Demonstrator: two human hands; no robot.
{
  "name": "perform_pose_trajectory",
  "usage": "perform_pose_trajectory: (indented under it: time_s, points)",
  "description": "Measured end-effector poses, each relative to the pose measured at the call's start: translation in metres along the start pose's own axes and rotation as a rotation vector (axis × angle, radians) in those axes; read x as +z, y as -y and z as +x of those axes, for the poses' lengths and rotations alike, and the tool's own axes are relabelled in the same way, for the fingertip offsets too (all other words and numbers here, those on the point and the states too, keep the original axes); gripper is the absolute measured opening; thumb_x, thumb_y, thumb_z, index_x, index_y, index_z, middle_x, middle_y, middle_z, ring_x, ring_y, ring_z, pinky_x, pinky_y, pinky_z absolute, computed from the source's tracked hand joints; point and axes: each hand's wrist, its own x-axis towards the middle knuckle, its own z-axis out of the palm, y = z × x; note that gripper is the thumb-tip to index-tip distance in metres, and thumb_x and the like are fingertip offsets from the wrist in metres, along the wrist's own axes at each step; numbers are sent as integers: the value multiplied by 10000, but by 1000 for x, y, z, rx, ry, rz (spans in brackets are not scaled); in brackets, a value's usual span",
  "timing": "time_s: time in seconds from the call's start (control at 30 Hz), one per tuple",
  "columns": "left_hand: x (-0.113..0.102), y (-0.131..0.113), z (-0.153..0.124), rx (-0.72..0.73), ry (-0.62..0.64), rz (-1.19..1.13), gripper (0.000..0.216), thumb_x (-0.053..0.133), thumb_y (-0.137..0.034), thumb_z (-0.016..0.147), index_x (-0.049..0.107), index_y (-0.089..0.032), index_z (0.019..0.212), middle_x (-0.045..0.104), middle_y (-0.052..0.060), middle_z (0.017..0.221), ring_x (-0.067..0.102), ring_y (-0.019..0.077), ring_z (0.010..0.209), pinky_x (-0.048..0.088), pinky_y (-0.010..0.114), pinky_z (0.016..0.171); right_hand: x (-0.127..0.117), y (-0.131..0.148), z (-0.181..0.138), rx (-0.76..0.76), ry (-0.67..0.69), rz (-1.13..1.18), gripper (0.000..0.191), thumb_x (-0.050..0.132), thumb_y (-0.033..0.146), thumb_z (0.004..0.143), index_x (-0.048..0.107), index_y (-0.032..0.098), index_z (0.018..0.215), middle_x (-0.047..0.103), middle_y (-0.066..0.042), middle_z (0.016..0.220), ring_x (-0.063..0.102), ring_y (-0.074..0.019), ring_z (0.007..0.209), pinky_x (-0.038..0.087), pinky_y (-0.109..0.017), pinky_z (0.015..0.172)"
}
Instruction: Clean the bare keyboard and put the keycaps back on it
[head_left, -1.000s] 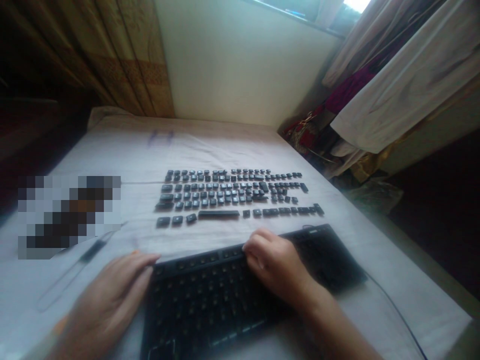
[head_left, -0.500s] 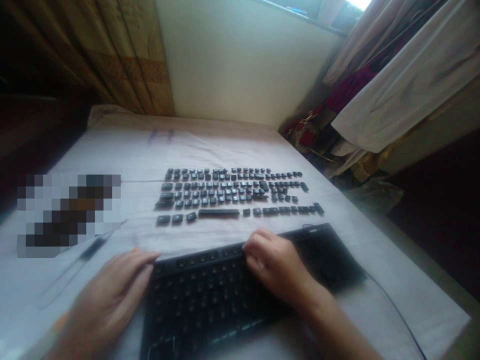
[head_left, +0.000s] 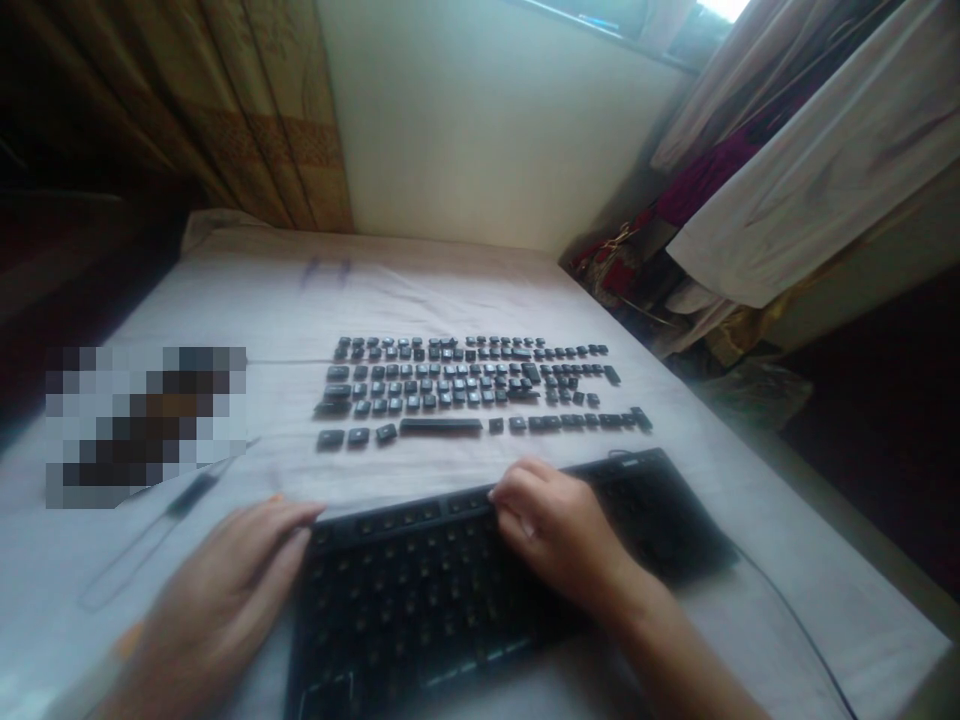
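A black keyboard base (head_left: 420,590) with its keycaps off lies on the white cloth near me. My left hand (head_left: 217,600) rests flat at its left end, fingers touching the top left corner. My right hand (head_left: 555,535) lies on the upper middle of the keyboard base, fingers curled over its far edge. Beyond it, several black keycaps (head_left: 472,385) are laid out in rows on the cloth, with the long space bar (head_left: 440,425) in the nearest row.
A thin dark tool (head_left: 187,495) lies on the cloth to the left, below a blurred patch. The keyboard's cable (head_left: 795,620) runs off at the right. Curtains (head_left: 262,110) hang behind the table, and hung clothes (head_left: 787,170) crowd the right side.
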Motion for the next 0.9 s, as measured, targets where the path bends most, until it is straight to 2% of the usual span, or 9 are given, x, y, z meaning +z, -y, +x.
perform_pose_trajectory:
  time_s: [0.2,0.53,0.9]
  points:
    - [0,-2,0,-5,-15,-11,282,470,-480,956,638,-317,1114,747,-28,1012,725,168,912,600,282,865,-6,2,-1,-30,-158,29,171,552,46,820,605,205,784,637,-14,731,626,-138,654,492,-212,635]
    - [0,-3,2,-2,-44,-43,270,482,-473,951,653,-320,1094,750,-31,999,727,167,893,599,274,841,6,9,0,-94,-97,24,167,555,35,814,617,189,794,634,-22,742,597,-130,627,470,-206,601]
    - [1,-2,1,8,-40,-43,265,473,-451,957,646,-318,1106,747,-25,1008,726,174,907,599,288,860,16,11,3,-60,-26,-2,177,563,19,770,608,189,749,585,-2,721,519,-111,571,415,-197,563]
